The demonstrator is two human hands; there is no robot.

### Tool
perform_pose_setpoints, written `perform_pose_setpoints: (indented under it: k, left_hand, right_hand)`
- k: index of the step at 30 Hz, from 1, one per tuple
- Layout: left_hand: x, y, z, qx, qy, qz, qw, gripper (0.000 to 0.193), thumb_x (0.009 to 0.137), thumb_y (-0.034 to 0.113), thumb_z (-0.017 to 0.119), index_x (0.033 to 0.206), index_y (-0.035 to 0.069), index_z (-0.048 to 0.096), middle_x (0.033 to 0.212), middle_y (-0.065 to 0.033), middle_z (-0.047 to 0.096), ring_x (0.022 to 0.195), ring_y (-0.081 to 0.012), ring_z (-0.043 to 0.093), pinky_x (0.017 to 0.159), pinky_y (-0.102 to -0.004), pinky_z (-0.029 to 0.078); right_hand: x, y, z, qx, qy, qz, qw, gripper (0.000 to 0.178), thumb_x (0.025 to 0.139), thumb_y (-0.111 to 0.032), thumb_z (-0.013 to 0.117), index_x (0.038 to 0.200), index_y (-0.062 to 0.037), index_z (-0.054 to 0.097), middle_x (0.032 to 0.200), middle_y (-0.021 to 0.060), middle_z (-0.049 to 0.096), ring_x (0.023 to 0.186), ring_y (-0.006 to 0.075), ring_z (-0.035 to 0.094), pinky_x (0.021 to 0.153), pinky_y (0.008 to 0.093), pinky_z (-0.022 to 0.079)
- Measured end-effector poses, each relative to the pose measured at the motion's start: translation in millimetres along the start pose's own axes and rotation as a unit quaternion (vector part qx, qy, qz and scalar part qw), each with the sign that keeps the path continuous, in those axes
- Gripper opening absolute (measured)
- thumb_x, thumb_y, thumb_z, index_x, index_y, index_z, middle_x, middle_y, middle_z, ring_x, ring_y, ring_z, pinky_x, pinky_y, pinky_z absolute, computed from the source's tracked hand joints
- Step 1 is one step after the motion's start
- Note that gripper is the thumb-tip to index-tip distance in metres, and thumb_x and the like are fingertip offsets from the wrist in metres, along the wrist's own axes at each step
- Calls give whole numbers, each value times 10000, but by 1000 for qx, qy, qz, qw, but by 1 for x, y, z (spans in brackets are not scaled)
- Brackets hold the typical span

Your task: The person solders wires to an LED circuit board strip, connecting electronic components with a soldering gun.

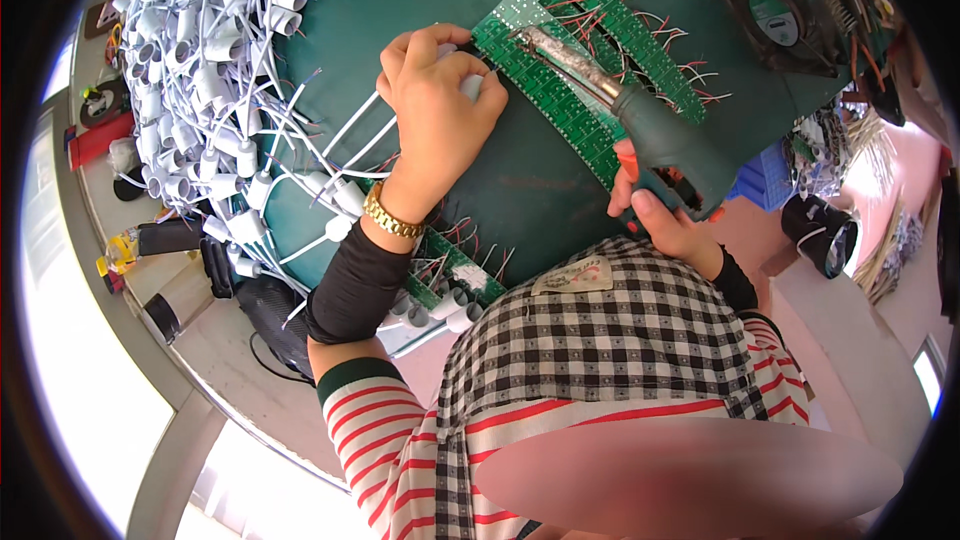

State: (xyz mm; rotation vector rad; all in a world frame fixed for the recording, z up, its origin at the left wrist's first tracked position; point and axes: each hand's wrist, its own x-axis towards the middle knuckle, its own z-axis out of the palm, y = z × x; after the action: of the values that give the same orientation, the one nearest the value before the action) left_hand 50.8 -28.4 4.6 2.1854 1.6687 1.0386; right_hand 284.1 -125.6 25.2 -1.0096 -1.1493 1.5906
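Observation:
My left hand (440, 105), with a gold watch at its wrist, is closed at the left edge of the green circuit boards (560, 105). Its fingers pinch a white cable (352, 126), and a bit of a white part shows between them. What the fingertips touch is partly hidden. In my right hand (672, 230) is a dark green soldering gun (672, 135) with orange-red parts. Its metal barrel points up and left, with the tip over the boards near my left fingers. Thin red and white wires (655, 25) stick out along the boards.
A big heap of white cylindrical sockets with cables (200, 60) covers the table's left side. A black fan (780, 12) stands at the back right, above a blue bin (762, 178). Another wired board (465, 275) and several white sockets (462, 312) lie near my apron.

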Motion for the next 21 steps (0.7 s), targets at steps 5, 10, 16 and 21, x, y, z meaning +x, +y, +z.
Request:
perform_pose_setpoints:
  k: [5,10,16,21]
  left_hand:
    - [1,-3,1,-1,-6,1,1000,37,618,81,687,646,83,663,988,-2,600,1049,-282,464,868,-443,330]
    - [0,-7,-2,2,-32,7,999,29,656,90,676,684,85,669,1043,12,614,1094,-275,463,898,-433,352]
    - [0,-6,-3,17,-48,17,999,36,659,99,675,690,82,668,1058,15,601,1113,-283,454,900,-457,334]
    - [0,-6,-4,16,-53,20,998,39,659,103,682,689,81,670,1062,14,594,1119,-291,449,899,-452,331]
  right_hand:
    - [-8,14,-12,-94,-35,29,995,167,826,-42,629,987,-9,600,829,38,639,721,126,650,644,262,527]
    - [-11,17,-10,-133,-55,40,989,472,876,-199,562,1296,-40,418,773,89,566,687,161,573,643,318,463]
    - [-13,20,-13,-141,-72,37,987,442,874,-203,570,1260,-33,435,768,87,567,691,157,572,618,309,448]
    - [-12,17,-9,-137,-56,48,988,314,879,-213,565,1128,-42,482,770,75,569,696,153,563,640,302,449]
